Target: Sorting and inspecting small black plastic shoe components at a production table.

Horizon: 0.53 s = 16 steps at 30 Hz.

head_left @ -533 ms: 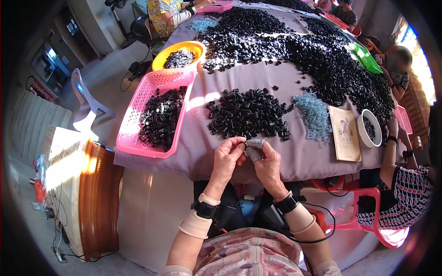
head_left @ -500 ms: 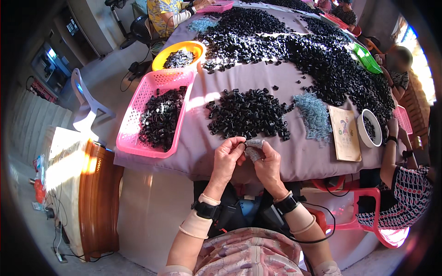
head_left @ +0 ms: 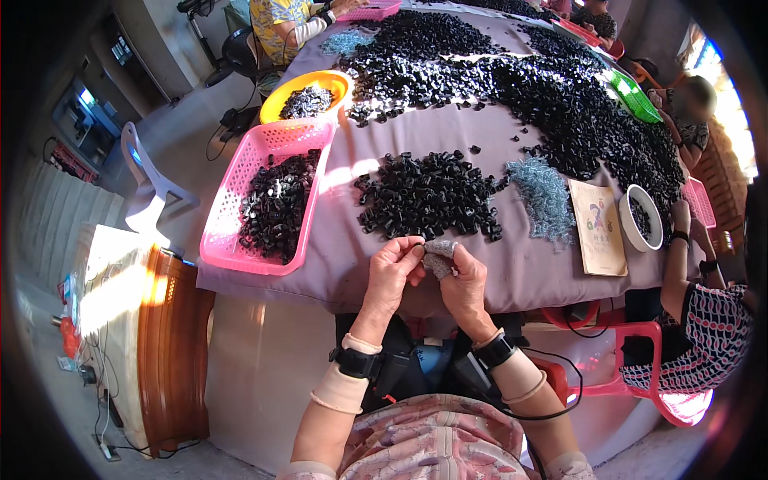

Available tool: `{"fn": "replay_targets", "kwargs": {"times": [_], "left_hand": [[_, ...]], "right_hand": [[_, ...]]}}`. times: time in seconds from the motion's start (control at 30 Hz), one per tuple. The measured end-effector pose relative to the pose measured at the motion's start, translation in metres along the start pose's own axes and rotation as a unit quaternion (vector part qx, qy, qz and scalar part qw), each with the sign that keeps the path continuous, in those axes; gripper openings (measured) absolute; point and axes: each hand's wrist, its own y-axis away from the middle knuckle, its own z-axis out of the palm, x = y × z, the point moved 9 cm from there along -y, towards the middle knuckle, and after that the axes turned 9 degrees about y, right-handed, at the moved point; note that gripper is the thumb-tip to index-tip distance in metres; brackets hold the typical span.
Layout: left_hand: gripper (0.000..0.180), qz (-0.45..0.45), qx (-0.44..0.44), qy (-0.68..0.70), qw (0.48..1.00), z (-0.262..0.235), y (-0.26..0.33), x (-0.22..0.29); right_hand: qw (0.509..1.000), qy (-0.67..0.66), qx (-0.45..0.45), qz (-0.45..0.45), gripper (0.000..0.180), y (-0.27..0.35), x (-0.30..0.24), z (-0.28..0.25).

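Note:
My left hand (head_left: 390, 276) is closed in a pinch, thumb against forefinger, with a bit of a small black plastic piece showing at the fingertips. Facing it, my right hand (head_left: 466, 286) is also closed, and grey fabric (head_left: 438, 258) covers its fingers toward the left hand. What the right fingertips grip is hidden by that fabric. Both hands meet over the table's near edge. Just beyond them lies a heap of small black plastic pieces (head_left: 428, 194). To its right is a pile of clear bluish small parts (head_left: 541, 198).
A pink basket (head_left: 214, 240) of black pieces stands left, with a yellow basin (head_left: 276, 108) behind it. On the right are a booklet (head_left: 598, 232), a white bowl (head_left: 629, 214) and a green basket (head_left: 636, 98). A large black heap (head_left: 552, 88) spreads across the far table. Co-workers sit around it.
The view has shifted very slightly. Both hands stay together at the same spot, with only a small movement of the right fingers and grey fabric.

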Motion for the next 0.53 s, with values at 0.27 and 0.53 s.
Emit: {"fn": "replay_targets", "kwargs": {"times": [0.27,0.53], "left_hand": [[0.012,-0.028,-0.004,0.021,0.999,0.002,-0.003,-0.003],[0.014,-0.07,-0.037,0.058,0.995,-0.004,-0.006,-0.011]], "right_hand": [[0.998,0.047,0.023,-0.042,0.02,-0.001,0.006,0.0],[1.0,0.027,0.006,-0.008,0.017,-0.002,0.008,0.004]]}}
